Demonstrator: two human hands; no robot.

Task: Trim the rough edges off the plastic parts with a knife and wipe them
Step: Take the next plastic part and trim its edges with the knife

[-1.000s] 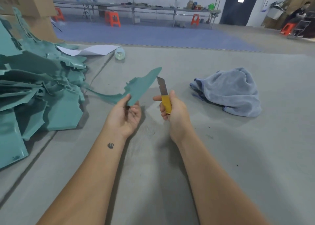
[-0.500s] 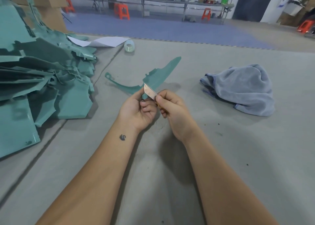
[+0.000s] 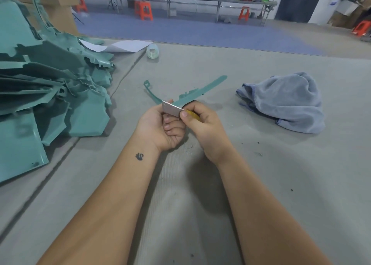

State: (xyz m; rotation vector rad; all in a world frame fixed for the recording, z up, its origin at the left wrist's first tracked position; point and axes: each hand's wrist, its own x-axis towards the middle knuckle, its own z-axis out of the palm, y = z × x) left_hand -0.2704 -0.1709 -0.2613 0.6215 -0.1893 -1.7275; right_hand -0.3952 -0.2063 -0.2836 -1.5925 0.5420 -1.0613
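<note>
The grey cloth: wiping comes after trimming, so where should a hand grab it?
Probably the raised hump at the top of the grey cloth, pinched from above. It lies crumpled in a mound with loose folds, to the right of both hands, nearest the right hand.

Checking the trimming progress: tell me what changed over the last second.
The right hand brought the knife from upright and apart to lie blade-flat against the part at the left hand. The left hand turned the part so it now shows edge-on and closed its fingers round it. Both grips held. The cloth and pile stayed put.
</note>
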